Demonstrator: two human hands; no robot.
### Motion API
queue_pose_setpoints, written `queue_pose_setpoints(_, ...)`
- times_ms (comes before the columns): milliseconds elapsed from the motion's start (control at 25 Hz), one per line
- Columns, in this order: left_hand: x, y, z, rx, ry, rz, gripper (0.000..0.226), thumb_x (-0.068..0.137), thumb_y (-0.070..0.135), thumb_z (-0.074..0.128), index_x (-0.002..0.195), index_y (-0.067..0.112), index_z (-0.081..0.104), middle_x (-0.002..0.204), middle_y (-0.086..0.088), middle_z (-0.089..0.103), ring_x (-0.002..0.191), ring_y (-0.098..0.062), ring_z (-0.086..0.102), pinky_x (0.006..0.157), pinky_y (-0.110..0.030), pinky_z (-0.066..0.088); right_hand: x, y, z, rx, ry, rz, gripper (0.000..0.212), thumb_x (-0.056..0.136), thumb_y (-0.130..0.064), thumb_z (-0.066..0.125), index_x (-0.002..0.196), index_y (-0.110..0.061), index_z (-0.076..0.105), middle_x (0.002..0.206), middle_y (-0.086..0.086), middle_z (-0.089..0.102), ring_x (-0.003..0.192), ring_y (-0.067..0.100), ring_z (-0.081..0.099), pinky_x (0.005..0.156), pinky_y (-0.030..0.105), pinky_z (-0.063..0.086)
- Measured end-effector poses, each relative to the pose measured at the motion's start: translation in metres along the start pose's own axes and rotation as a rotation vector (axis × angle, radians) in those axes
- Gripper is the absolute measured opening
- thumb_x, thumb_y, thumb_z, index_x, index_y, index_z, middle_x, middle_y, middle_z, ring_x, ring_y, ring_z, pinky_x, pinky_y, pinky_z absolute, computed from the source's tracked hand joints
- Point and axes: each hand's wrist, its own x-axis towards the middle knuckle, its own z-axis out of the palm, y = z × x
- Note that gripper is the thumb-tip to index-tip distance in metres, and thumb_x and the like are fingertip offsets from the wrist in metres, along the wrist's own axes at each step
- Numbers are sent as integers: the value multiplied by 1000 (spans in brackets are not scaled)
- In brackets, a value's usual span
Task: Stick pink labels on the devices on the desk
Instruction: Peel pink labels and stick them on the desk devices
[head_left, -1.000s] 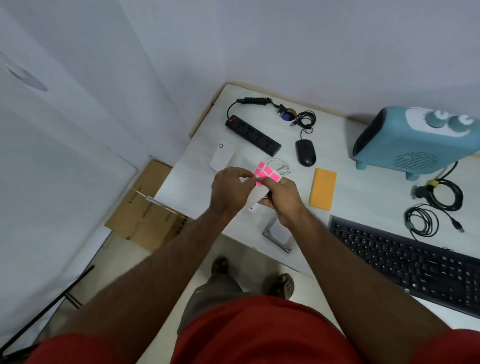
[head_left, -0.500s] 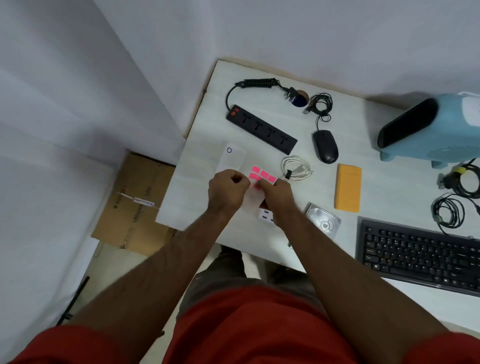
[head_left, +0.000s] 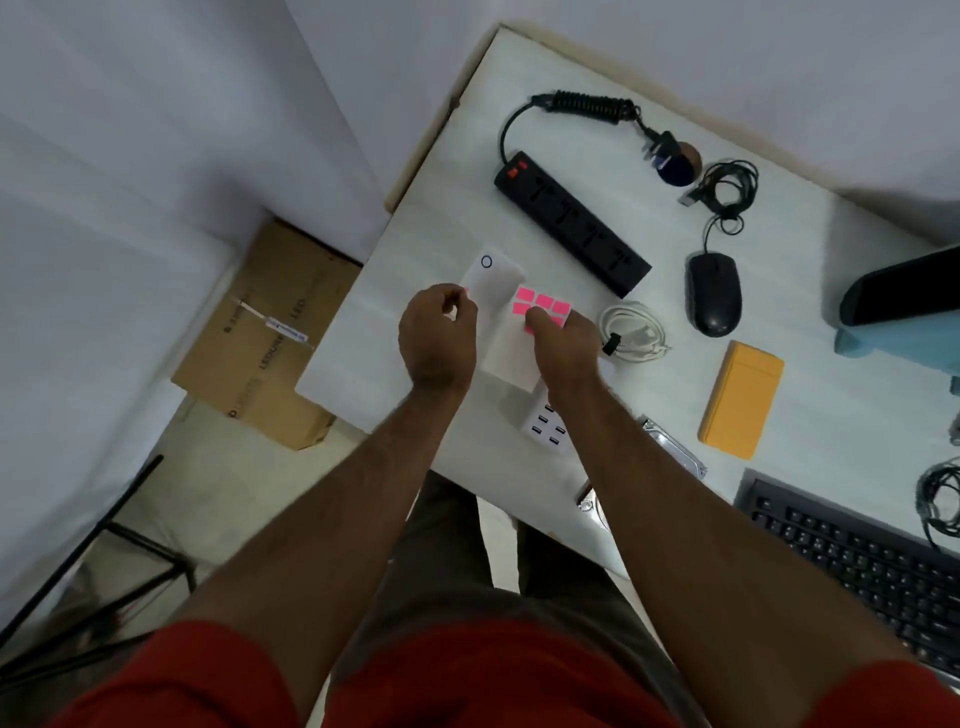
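My right hand (head_left: 563, 345) holds a white backing sheet (head_left: 511, 358) above the desk, thumb near its several pink labels (head_left: 543, 304). My left hand (head_left: 439, 338) is just left of the sheet, its fingertips pinched together; a speck of pink shows at them, probably one peeled label. A flat white device with a blue ring (head_left: 493, 270) lies on the desk right behind both hands. Further devices lie around: a black power strip (head_left: 571, 228), a black mouse (head_left: 714, 293), an orange power bank (head_left: 740, 400) and a white USB hub (head_left: 545, 428).
A coiled white cable (head_left: 634, 332) lies right of my right hand. A hard drive (head_left: 675, 452) and a black keyboard (head_left: 857, 561) sit near the front edge. A blue heater (head_left: 904, 312) stands at the right, and a cardboard box (head_left: 270, 332) is on the floor left of the desk (head_left: 426, 218).
My left hand has pulled away leftwards from the label sheet with its fingertips pinched. The view has tilted down and shifted left, closer to the desk.
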Motion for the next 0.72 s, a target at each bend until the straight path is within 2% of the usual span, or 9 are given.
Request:
queue_pose_setpoints(80,-1,-9,13,16,38,21,13,85,13,65,93,7,73,88,-7,73,84,-19,67,73,-21,47,7,2,1,0,-32,-35,13,76,-26,64,75,-15,72,70,-2,66,68,15,62,67,34,53)
queue_pose_setpoints(160,-2,-14,21,28,80,48,12,83,11,66,91,7,73,88,-7,73,84,-20,67,74,-17,43,14,2,-2,7,-69,-93,33,74,-27,63,101,-14,76,84,-3,71,76,11,65,71,30,55)
queue_pose_setpoints(240,-2,-16,27,38,119,92,11,83,11,65,90,7,72,89,-7,73,84,-21,68,74,-21,46,25,2,-6,-36,-138,-184,52,79,-25,64,130,-16,67,107,-6,71,93,9,68,80,25,56)
queue_pose_setpoints(280,-2,-17,30,42,139,116,11,83,11,65,90,6,72,88,-8,73,84,-22,68,74,-23,48,30,0,-8,-76,-177,-222,57,79,-26,63,136,-17,62,116,-6,69,101,10,68,84,27,56)
queue_pose_setpoints(320,-2,-18,33,47,159,129,10,83,10,65,89,5,71,87,-9,73,83,-23,68,73,-24,49,35,-1,-8,-117,-213,-250,61,78,-29,62,137,-18,60,120,-5,69,105,12,68,88,30,57)
queue_pose_setpoints(400,-4,-20,39,52,186,140,8,83,8,65,87,4,71,86,-10,72,81,-24,68,72,-25,51,41,-2,-8,-169,-261,-275,59,75,-33,60,132,-20,64,110,-11,72,102,11,69,90,37,58)
queue_pose_setpoints(520,-5,-26,49,72,199,159,7,82,8,64,84,6,71,84,-9,72,79,-25,67,70,-32,53,44,-2,-5,-152,-283,-282,44,76,-25,60,118,-20,72,84,-31,70,83,-7,67,80,29,56)
queue_pose_setpoints(680,-7,-28,53,118,216,183,8,82,6,65,80,5,73,84,-8,73,79,-24,67,69,-31,51,45,5,-2,-126,-286,-290,42,81,-17,61,122,-13,72,96,-29,72,82,-13,64,86,31,56)
queue_pose_setpoints(720,-8,-29,54,121,218,212,7,82,6,66,82,4,73,85,-10,73,79,-25,67,68,-31,53,45,5,-2,-127,-289,-293,45,80,-19,61,123,-13,71,93,-32,71,83,-13,64,87,31,56)
